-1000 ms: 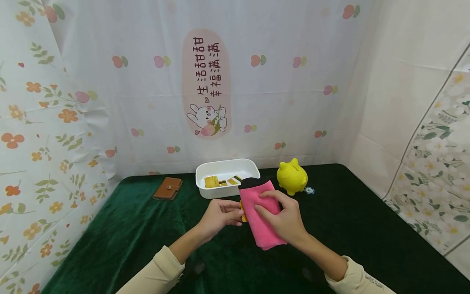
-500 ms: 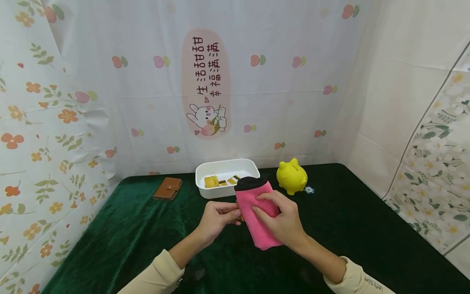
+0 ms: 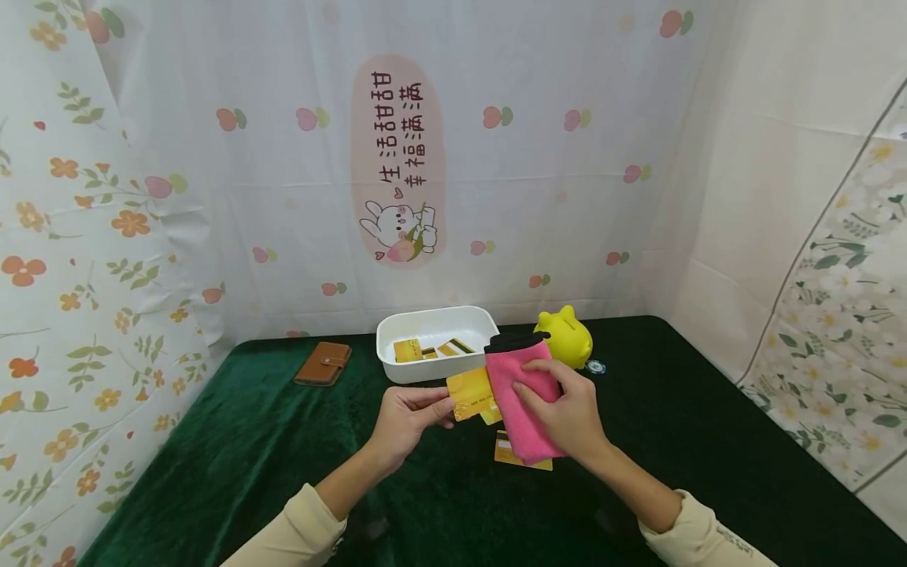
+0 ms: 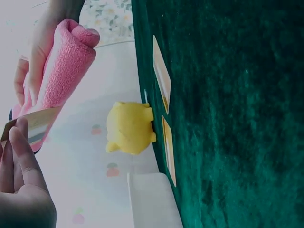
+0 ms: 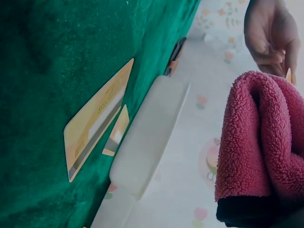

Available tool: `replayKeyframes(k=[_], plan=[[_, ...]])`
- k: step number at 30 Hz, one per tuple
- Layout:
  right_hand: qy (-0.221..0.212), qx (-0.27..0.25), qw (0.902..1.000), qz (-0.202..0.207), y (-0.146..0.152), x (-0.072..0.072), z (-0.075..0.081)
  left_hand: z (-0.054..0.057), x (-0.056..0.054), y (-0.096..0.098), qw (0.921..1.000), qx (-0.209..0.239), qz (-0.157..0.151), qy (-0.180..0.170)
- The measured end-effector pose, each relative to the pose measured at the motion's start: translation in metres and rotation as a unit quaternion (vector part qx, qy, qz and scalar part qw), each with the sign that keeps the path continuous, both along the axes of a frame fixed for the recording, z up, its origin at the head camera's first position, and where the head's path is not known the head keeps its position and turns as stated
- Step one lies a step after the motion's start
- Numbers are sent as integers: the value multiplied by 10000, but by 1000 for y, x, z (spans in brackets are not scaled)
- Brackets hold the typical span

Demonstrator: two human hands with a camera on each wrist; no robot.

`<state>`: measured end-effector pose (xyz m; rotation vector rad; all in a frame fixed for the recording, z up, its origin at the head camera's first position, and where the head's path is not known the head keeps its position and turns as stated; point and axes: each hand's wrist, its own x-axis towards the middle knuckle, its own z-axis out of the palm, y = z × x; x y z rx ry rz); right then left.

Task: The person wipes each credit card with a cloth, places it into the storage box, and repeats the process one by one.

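My left hand (image 3: 405, 425) pinches a yellow bank card (image 3: 470, 394) by its left edge, between thumb and fingers. In my right hand (image 3: 570, 405) is a folded pink towel (image 3: 524, 394) with a black border, gripped with the thumb on its near face. The card's right end meets the towel's left side in the head view; whether they touch cannot be told. Two more cards lie on the green cloth: one card (image 3: 505, 450) partly under the towel in view, another card (image 3: 490, 415) mostly hidden behind the held one. Both show in the right wrist view, the larger card (image 5: 97, 123) nearer.
Behind the hands stands a white tray (image 3: 432, 370) with several yellow cards in it. A yellow piggy bank (image 3: 567, 335) is at the back right beside a small poker chip (image 3: 596, 367). The brown wallet (image 3: 323, 364) lies at the back left. Green velvet cloth (image 3: 234, 472) covers the table.
The towel has shifted right, away from my left hand, which has drawn slightly left. The pinched card, mostly behind the towel before, now shows, as do the cards lying on the table.
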<state>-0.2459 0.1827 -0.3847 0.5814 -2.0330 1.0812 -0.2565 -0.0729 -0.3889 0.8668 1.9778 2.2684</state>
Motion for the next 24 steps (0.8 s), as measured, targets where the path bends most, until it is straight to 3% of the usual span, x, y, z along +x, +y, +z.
replayKeyframes(k=[5,11,16,24], plan=[[-137,5,9999,-100,6,-8,-3,0,-4,0,9962,282,347,-745],[-583,-123,9982,-88,11,-11,-10,8,-16,-1,9784,961,914,-1587],[-739,-230,9970,72,11,-9,-10,7,-39,-5,9652,1254,1309,-1884],[-684,-187,9974,87,6,7,1,-6,-82,-17,9471,1562,1843,-2111]])
